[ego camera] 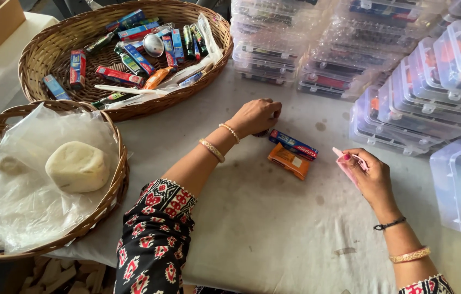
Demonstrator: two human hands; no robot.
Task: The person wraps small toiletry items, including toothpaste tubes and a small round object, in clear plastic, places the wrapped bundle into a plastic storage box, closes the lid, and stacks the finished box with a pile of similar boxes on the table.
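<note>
At mid-frame the left hand (256,116) rests knuckles-up on the pale tabletop (274,228), fingers curled together over something small and dark that I cannot identify; just below and right of it lie a blue toothpaste box (293,145) and an orange packet (289,161), touching each other. Toward the right of the frame the right hand (370,175) has its fingers clamped on a pink packet (346,165), held just above the cloth.

As for progress, much looks done: across the upper right stand stacks of closed clear plastic boxes (383,65), each seemingly filled with coloured items, though their contents are too blurred to name; at the right edge 1 open clear box (459,182) appears empty, so I judge this set is only being gathered, with 3 items out and none inside.

Plenty seems left; the wicker basket (42,51) at the upper left holds many more small boxes and tubes, and the second wicker basket (115,182) at the left carries crumpled plastic and 1 pale round soap-like lump (77,166).
</note>
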